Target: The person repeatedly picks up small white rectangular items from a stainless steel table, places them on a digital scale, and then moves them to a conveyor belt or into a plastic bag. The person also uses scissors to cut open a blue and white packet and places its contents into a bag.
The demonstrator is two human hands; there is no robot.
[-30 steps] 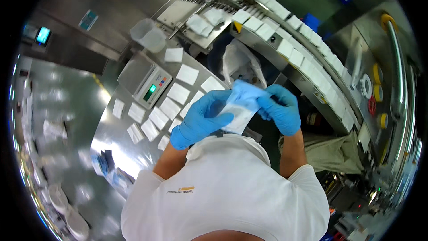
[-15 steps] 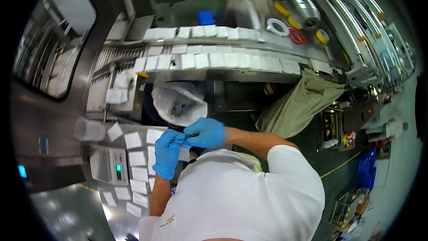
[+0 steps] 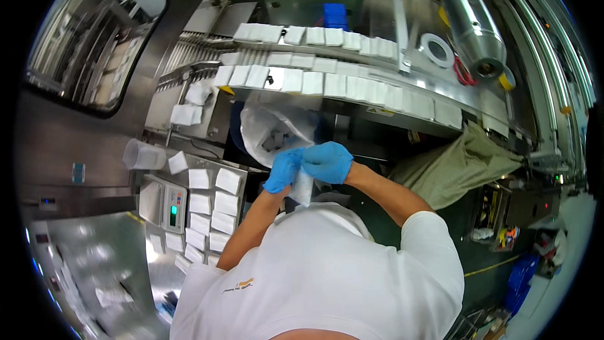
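Your left hand (image 3: 284, 170) and right hand (image 3: 327, 162) both grip one white sachet (image 3: 303, 186) — fingers closed, just beside the plastic-lined bin (image 3: 267, 129) rim, below the conveyor (image 3: 377, 97) edge.

White short-sleeved shirt, small orange mark on the left chest, too blurred to make out. Blue disposable gloves on left hand (image 3: 283, 170) and right hand (image 3: 327, 162). Forearms bare.

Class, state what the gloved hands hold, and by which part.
Both hands, left hand and right hand, pinch a white sachet by its top edge.
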